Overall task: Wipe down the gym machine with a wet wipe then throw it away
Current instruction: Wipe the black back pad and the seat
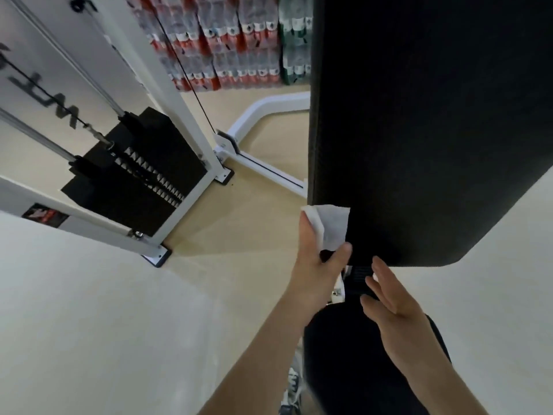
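1. Left hand [317, 259] is gripping the wipe [332, 226], thumb and fingers pinching it and pressing it on the pad's [419, 130] lower left edge.
2. Wipe is sitting bunched over that edge, white on black, partly wrapping round the pad's side.
3. Right hand [392, 301] is hovering just below the pad's bottom edge, fingers straight and spread, holding nothing. Cannot tell if the tips are touching the pad.
4. Seat [344, 369] is lying below the pad, under both forearms, with no wipe on it.
5. Weight stack [143, 187] is standing well left of the pad, inside its white frame [209, 157]. Bottle packs [224, 40] are piling up on the far side, behind the pad.
6. Progress, my guess: wiping is under way, and the hand is working the pad's edge. Cannot tell which parts of the pad are already done, since no wet sheen is showing.
7. Left to do, judging by this: maybe the rest of the pad, then the seat, then binning the wipe. No bin is showing anywhere round the pad.
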A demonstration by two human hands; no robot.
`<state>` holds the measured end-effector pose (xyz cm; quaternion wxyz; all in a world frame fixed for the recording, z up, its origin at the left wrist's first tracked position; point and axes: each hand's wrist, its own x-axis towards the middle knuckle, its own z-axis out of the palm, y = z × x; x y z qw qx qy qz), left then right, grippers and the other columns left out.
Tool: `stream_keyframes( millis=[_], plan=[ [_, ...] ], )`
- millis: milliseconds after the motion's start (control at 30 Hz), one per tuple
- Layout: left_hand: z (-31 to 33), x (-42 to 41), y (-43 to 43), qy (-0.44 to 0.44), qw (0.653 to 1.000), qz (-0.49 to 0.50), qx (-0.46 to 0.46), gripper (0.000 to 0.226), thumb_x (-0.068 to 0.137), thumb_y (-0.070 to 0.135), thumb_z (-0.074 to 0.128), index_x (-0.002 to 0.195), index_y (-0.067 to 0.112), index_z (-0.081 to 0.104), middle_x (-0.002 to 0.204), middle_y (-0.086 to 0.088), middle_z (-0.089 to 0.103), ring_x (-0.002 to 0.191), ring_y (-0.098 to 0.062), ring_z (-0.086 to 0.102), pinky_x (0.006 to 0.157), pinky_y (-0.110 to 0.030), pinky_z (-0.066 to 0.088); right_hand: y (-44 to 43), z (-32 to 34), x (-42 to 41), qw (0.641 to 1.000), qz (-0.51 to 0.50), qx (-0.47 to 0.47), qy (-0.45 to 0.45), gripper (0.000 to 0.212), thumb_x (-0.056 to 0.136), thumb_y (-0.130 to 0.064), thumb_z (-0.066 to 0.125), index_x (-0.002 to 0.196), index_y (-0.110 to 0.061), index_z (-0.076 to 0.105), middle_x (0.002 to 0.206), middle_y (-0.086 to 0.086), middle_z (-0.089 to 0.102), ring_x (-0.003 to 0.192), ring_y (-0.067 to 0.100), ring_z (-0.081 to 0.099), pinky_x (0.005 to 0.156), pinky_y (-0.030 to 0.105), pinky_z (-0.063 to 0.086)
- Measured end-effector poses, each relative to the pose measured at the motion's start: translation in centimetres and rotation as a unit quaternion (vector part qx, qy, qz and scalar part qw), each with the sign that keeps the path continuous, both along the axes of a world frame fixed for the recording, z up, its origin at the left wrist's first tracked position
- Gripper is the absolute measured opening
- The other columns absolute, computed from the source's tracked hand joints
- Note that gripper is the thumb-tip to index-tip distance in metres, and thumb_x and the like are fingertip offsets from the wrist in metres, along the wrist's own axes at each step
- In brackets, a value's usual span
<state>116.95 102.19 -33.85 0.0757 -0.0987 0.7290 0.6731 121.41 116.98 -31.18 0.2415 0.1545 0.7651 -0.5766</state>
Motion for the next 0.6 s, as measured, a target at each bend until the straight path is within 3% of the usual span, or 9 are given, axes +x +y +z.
stream_keyframes(
  millis=[100, 167, 267, 334, 434, 534, 600],
  plan=[
    [-2.5, -1.3, 2.3, 0.007, 0.995, 0.065, -0.072, 0.090, 0.081, 0.041, 0.062, 0.150, 0.037, 0.003, 0.151, 0.004, 0.030, 0.139, -0.019, 0.033, 0.109, -0.049, 0.039, -0.4, -0.4, -0.3, 0.999, 0.018, 0.015, -0.023, 0.064, 0.096, -0.011, 0.053, 0.146, -0.045, 0.032, 0.129, -0.029, 0.043, 0.132, -0.003, 0.040, 0.115, 0.033, 0.030],
    [-4.1, -1.7, 1.5, -0.018, 0.994, 0.079, -0.079, 0.093, 0.076, 0.046, 0.068, 0.149, 0.039, 0.010, 0.147, 0.008, 0.039, 0.134, -0.019, 0.041, 0.106, -0.049, 0.042, -0.6, -0.8, -0.5, 0.999, 0.025, 0.022, -0.030, 0.065, 0.096, -0.010, 0.053, 0.146, -0.045, 0.032, 0.131, -0.028, 0.043, 0.134, -0.002, 0.039, 0.116, 0.034, 0.030],
    [-6.1, -2.7, -0.5, -0.055, 0.998, 0.034, -0.028, 0.083, 0.073, 0.039, 0.082, 0.142, 0.029, 0.036, 0.132, 0.008, 0.057, 0.123, -0.011, 0.055, 0.100, -0.044, 0.049, -0.9, -1.1, -1.3, 0.999, 0.024, 0.032, -0.029, 0.064, 0.096, -0.010, 0.053, 0.146, -0.043, 0.032, 0.132, -0.023, 0.044, 0.132, -0.001, 0.040, 0.114, 0.032, 0.031],
    [-6.2, -3.6, -1.1, -0.077, 0.997, -0.010, -0.005, 0.076, 0.075, 0.032, 0.083, 0.139, 0.025, 0.043, 0.127, 0.007, 0.062, 0.117, -0.006, 0.059, 0.099, -0.038, 0.050, -1.1, -1.0, -2.0, 0.999, 0.014, 0.033, -0.024, 0.063, 0.095, -0.010, 0.053, 0.146, -0.041, 0.033, 0.133, -0.020, 0.045, 0.129, 0.000, 0.042, 0.112, 0.032, 0.034],
    [-5.8, -3.6, -1.1, -0.095, 0.995, -0.021, 0.004, 0.071, 0.078, 0.029, 0.081, 0.138, 0.023, 0.044, 0.125, 0.006, 0.063, 0.113, -0.003, 0.059, 0.094, -0.025, 0.051, -1.5, -0.6, -2.8, 1.000, -0.013, 0.016, -0.018, 0.063, 0.095, -0.008, 0.052, 0.147, -0.037, 0.034, 0.133, -0.019, 0.044, 0.131, 0.004, 0.043, 0.111, 0.037, 0.037],
    [-4.9, -2.8, -0.2, -0.129, 0.991, 0.003, -0.015, 0.073, 0.077, 0.042, 0.076, 0.139, 0.025, 0.042, 0.124, 0.008, 0.063, 0.114, -0.011, 0.060, 0.097, -0.033, 0.050, -1.9, -0.2, -2.9, 0.999, -0.048, 0.011, -0.006, 0.061, 0.095, -0.006, 0.052, 0.146, -0.035, 0.036, 0.130, -0.017, 0.045, 0.131, 0.005, 0.043, 0.103, 0.028, 0.038],
    [-3.4, -1.8, 0.6, -0.135, 0.987, 0.020, -0.086, 0.059, 0.091, 0.029, 0.062, 0.143, 0.023, 0.035, 0.121, 0.009, 0.058, 0.108, -0.012, 0.057, 0.094, -0.030, 0.046, -2.6, 0.3, -2.9, 0.998, -0.069, -0.007, -0.012, 0.055, 0.096, -0.013, 0.053, 0.143, -0.037, 0.039, 0.133, -0.016, 0.048, 0.127, 0.004, 0.047, 0.102, 0.029, 0.041]
  ],
)
